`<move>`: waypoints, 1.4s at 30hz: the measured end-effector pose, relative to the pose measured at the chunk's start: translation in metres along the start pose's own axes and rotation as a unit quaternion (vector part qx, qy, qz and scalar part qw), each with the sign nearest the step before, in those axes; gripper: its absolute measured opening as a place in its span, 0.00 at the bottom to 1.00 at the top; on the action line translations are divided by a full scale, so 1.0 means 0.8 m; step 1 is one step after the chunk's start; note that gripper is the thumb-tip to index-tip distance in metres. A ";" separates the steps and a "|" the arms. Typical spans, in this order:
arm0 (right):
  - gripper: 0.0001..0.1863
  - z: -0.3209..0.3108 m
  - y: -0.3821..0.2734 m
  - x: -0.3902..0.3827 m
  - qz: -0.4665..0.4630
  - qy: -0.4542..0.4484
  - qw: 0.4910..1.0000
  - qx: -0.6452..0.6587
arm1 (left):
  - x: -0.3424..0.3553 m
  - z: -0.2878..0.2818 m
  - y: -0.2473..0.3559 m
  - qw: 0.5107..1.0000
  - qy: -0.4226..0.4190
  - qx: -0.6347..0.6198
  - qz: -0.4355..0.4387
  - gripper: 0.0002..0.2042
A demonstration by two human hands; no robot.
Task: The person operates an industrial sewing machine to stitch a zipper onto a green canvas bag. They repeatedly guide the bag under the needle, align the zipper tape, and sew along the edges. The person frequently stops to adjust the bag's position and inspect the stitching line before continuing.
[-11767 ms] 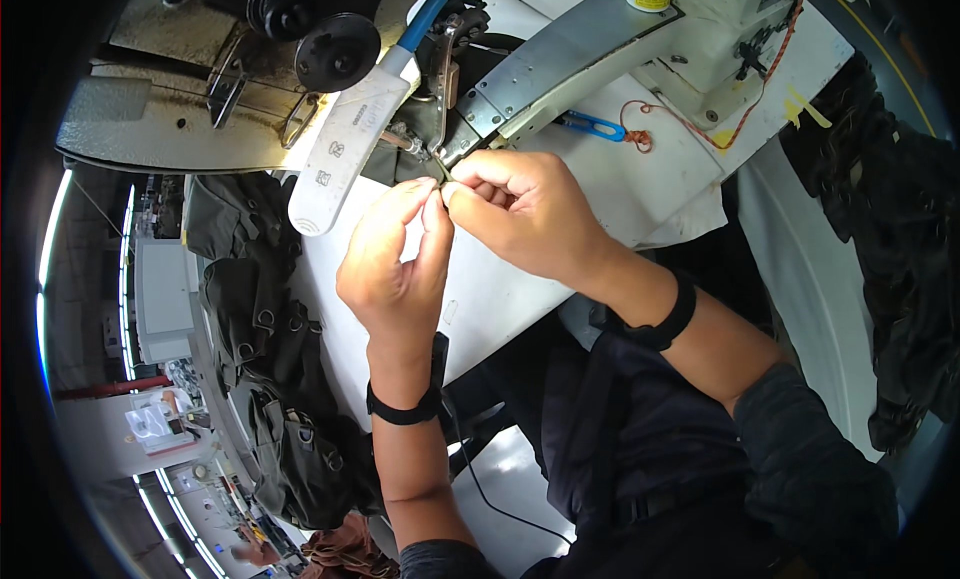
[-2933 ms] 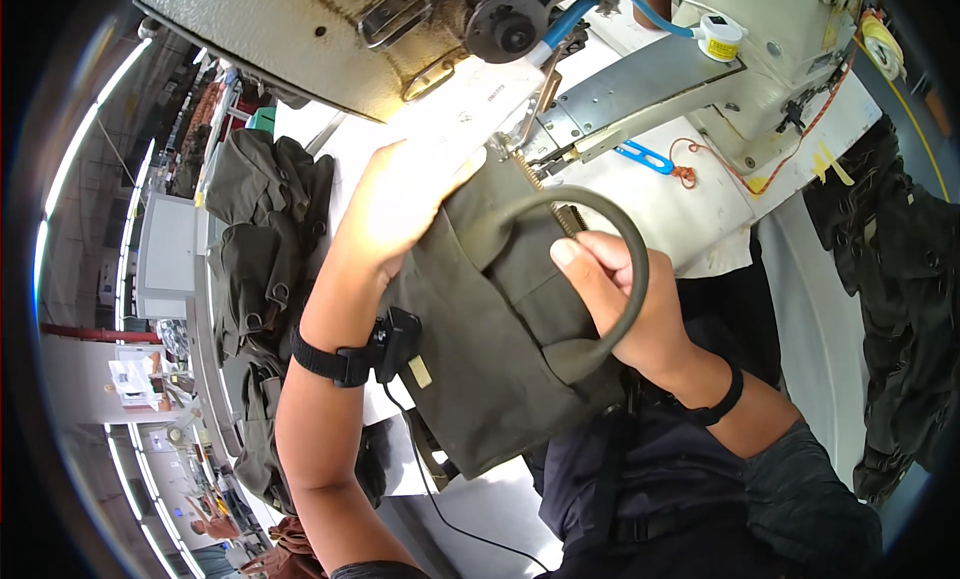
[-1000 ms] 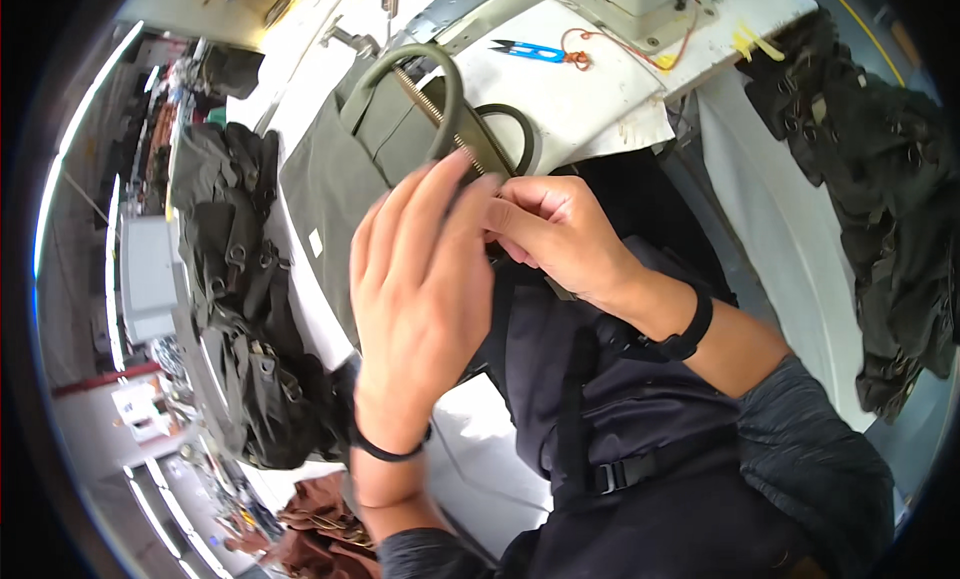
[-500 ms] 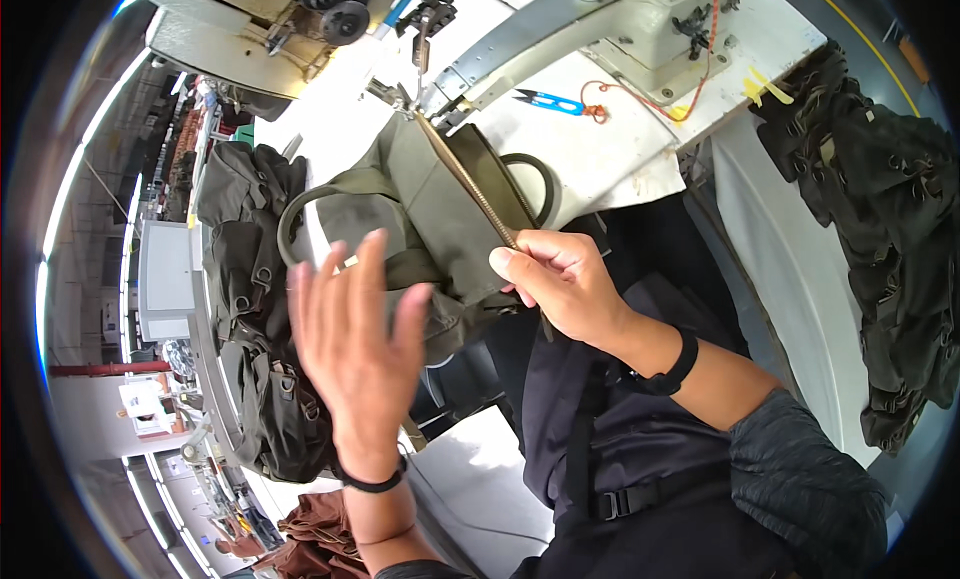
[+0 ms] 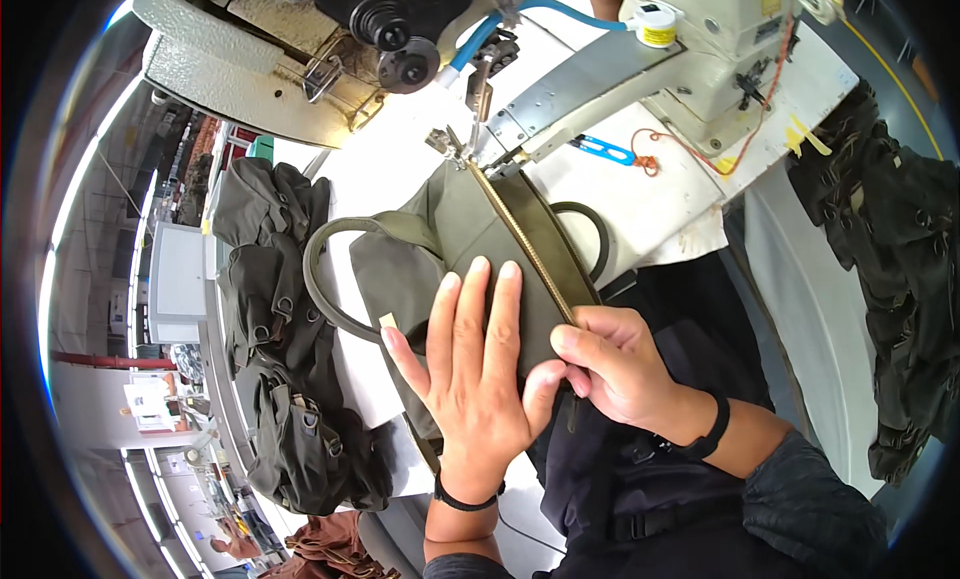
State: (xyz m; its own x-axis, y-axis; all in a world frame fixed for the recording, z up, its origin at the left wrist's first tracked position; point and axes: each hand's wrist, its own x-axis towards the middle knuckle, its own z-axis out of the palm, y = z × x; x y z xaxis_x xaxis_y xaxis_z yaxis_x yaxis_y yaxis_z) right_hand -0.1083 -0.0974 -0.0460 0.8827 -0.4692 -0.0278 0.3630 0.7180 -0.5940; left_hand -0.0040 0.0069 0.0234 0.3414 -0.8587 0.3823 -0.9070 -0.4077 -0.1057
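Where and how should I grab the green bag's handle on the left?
Probably mid-curve on the left handle, coming from the left: its loop bulges that way, out from the bag, leaving an open gap to hook through.

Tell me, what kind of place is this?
It looks like a sewing workshop, maybe one making bags: there's a big sewing machine, an olive bag under the person's hands, and a row of dark cloth pieces with metal rings.

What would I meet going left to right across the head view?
Pale panel → dark olive bag pile → left hand, spread on the olive handbag → right hand, pinching its metal zipper → right arm's black wristband → dark fabric heap.
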 end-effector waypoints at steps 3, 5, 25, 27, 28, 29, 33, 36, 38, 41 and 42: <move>0.19 -0.007 -0.001 0.008 -0.009 0.001 0.999 -0.049 | 0.007 0.005 -0.003 1.000 -0.003 0.000 -0.003 0.35; 0.19 -0.008 -0.002 0.016 -0.009 0.001 0.999 -0.046 | 0.015 0.007 -0.008 1.000 -0.003 -0.008 -0.003 0.35; 0.18 0.002 -0.013 0.082 -0.024 -0.011 0.999 -0.039 | 0.059 0.026 -0.040 0.999 0.005 -0.052 -0.007 0.31; 0.18 0.001 -0.013 0.084 -0.028 -0.015 0.998 -0.051 | 0.059 0.028 -0.041 0.998 0.009 -0.054 -0.008 0.31; 0.18 -0.001 -0.011 0.085 -0.031 -0.015 0.998 -0.061 | 0.060 0.030 -0.040 0.998 0.008 -0.057 -0.013 0.31; 0.18 -0.003 -0.010 0.087 -0.035 -0.015 0.997 -0.070 | 0.062 0.034 -0.042 0.998 0.018 -0.058 -0.009 0.30; 0.18 -0.003 -0.008 0.105 -0.044 -0.008 0.997 -0.070 | 0.071 0.048 -0.054 0.998 0.027 -0.056 0.011 0.29; 0.17 -0.004 -0.007 0.115 -0.048 -0.013 0.996 -0.076 | 0.077 0.050 -0.067 0.997 0.034 -0.069 0.027 0.29; 0.17 -0.002 -0.009 0.123 -0.054 -0.009 0.996 -0.072 | 0.084 0.054 -0.067 0.994 0.066 -0.078 0.035 0.26; 0.16 0.001 -0.009 0.133 -0.058 -0.006 0.997 -0.059 | 0.090 0.062 -0.073 0.989 0.096 -0.104 0.043 0.24; 0.16 0.002 -0.009 0.137 -0.061 -0.006 0.996 -0.060 | 0.095 0.061 -0.071 0.985 0.122 -0.112 0.043 0.19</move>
State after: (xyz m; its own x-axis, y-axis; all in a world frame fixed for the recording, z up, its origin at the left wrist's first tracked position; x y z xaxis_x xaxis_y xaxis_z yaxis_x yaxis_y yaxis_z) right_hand -0.0136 -0.1532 -0.0431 0.8383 -0.5418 0.0603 0.4298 0.5886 -0.6847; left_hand 0.0854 -0.0503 0.0138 0.2163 -0.7752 0.5936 -0.9709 -0.2348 0.0472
